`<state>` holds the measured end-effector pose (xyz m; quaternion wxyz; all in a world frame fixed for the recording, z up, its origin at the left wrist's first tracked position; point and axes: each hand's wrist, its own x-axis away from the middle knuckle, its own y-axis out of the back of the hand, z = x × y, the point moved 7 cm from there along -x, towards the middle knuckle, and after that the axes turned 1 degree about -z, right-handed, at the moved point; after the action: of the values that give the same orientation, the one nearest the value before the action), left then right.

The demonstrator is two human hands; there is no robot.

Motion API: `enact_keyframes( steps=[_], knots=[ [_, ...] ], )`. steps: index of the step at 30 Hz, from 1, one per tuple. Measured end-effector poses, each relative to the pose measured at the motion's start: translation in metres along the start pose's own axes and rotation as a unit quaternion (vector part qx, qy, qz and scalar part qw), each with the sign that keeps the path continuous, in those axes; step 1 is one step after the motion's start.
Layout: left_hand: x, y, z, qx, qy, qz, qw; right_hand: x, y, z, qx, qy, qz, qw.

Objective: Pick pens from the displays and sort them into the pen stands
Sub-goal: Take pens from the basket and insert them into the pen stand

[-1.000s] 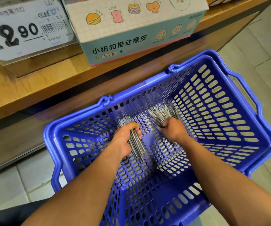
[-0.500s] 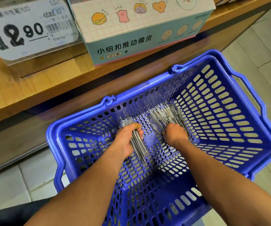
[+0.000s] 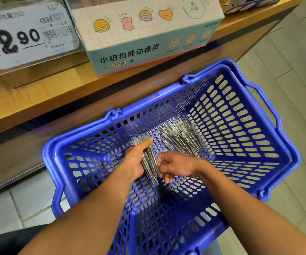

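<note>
Inside a blue plastic basket (image 3: pixel 255 137), my left hand (image 3: pixel 134 161) grips a bundle of clear pens (image 3: pixel 149 161), thumb laid along its top. My right hand (image 3: pixel 176 167) is beside the bundle's lower end, fingers curled and touching those pens. A second heap of clear pens (image 3: pixel 182 138) lies loose on the basket floor, just beyond my right hand. No pen stand is in view.
A wooden shelf (image 3: pixel 38 100) runs behind the basket. On it stand a pastel eraser box (image 3: pixel 148 34) and a price sign reading 12.90 (image 3: pixel 27 35). Grey floor tiles (image 3: pixel 295 61) lie to the right.
My right hand let go of the far heap of pens and came back left to the bundle in my left hand. The left hand kept its hold.
</note>
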<state>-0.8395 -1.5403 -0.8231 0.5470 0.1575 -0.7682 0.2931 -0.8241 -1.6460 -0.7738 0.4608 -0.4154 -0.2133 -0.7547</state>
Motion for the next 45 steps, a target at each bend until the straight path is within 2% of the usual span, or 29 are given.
enact_keyframes(
  steps=[6,10,13,15,16,18,20,21,23,25,27,29,31,33,35,38,43,45],
  knots=[
    [0.005,-0.005,-0.001,-0.025,-0.026,0.010,0.999,-0.002,0.006,-0.001,0.136,0.011,-0.033,0.990],
    [0.002,0.005,-0.003,-0.050,-0.048,-0.054,0.996,-0.012,0.003,0.001,0.175,0.019,-0.034,0.984],
    [0.001,0.003,-0.003,-0.038,-0.042,-0.048,0.997,-0.016,0.019,-0.004,0.122,0.013,-0.022,0.992],
    [0.000,0.002,-0.004,-0.051,-0.048,-0.050,0.996,-0.020,0.041,-0.015,0.013,-0.008,-0.031,0.999],
    [0.000,0.003,-0.004,-0.049,-0.052,-0.053,0.996,-0.023,0.053,-0.021,-0.043,-0.012,-0.063,0.997],
    [-0.001,0.005,-0.004,-0.034,-0.051,-0.060,0.996,-0.029,0.080,-0.038,-0.106,-0.006,-0.200,0.974],
    [-0.003,0.007,-0.003,-0.027,-0.046,-0.064,0.997,-0.028,0.099,-0.056,-0.027,-0.016,-0.345,0.938],
    [-0.003,0.007,-0.003,-0.026,-0.044,-0.064,0.997,-0.028,0.102,-0.062,0.050,-0.027,-0.374,0.926],
    [-0.007,0.009,-0.003,-0.026,-0.043,-0.063,0.997,-0.034,0.095,-0.069,0.247,-0.064,-0.346,0.903],
    [-0.009,0.010,-0.001,-0.029,-0.041,-0.065,0.997,-0.039,0.086,-0.070,0.382,-0.094,-0.309,0.866],
    [-0.008,0.010,-0.001,-0.032,-0.037,-0.066,0.997,-0.043,0.080,-0.062,0.454,-0.100,-0.301,0.833],
    [-0.009,0.010,-0.001,-0.036,-0.032,-0.064,0.997,-0.046,0.077,-0.057,0.470,-0.102,-0.303,0.823],
    [-0.009,0.011,-0.002,-0.039,-0.033,-0.065,0.997,-0.045,0.080,-0.056,0.386,-0.100,-0.319,0.860],
    [-0.010,0.012,-0.002,-0.039,-0.037,-0.067,0.996,-0.042,0.081,-0.055,0.212,-0.067,-0.320,0.921],
    [-0.011,0.013,-0.002,-0.033,-0.039,-0.073,0.996,-0.040,0.073,-0.043,0.049,-0.018,-0.267,0.962],
    [-0.012,0.014,-0.001,-0.020,-0.039,-0.079,0.996,-0.030,0.064,-0.014,-0.081,0.065,-0.199,0.974],
    [0.000,-0.001,-0.003,0.014,-0.020,-0.005,1.000,-0.023,0.042,0.013,-0.077,0.119,-0.161,0.977],
    [0.000,-0.002,-0.003,0.014,-0.023,-0.005,1.000,-0.025,0.035,0.017,-0.070,0.131,-0.165,0.975]
  ],
)
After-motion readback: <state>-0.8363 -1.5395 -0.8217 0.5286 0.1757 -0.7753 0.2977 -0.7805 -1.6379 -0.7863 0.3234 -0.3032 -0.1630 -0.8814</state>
